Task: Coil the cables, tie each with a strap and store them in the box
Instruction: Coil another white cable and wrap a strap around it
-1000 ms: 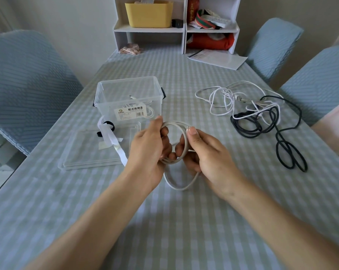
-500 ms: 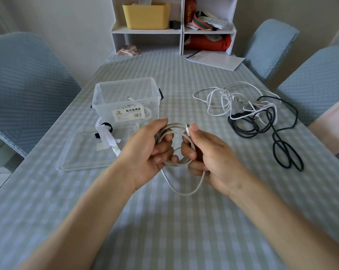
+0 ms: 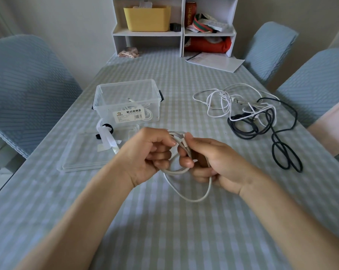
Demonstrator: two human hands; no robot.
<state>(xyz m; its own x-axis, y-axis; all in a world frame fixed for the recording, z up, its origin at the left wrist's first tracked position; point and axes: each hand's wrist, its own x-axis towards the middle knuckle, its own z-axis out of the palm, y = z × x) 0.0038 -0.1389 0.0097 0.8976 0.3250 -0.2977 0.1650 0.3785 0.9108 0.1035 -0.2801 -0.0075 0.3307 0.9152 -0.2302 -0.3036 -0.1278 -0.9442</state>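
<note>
Just above the checked tablecloth [image 3: 164, 230], in front of you, both your hands are curled around the white cable [image 3: 188, 197] you are coiling: your left hand [image 3: 145, 152] grips the gathered loops on one side, and your right hand [image 3: 219, 162] pinches them near the top with thumb and fingers, one long loop hanging free below. Keep the left grip firm so the turns stay stacked, and draw that hanging loop up to the size of the others before you let go with the right. When the coil is even, hold it in one hand only and reach for a strap; the white straps [image 3: 108, 141] lie on the clear lid [image 3: 81, 158] just left of your hands. The open box [image 3: 125, 90] beyond the lid seems to hold one white cable already. The tangled white and black cables [image 3: 248, 114] wait well to your right.
</note>
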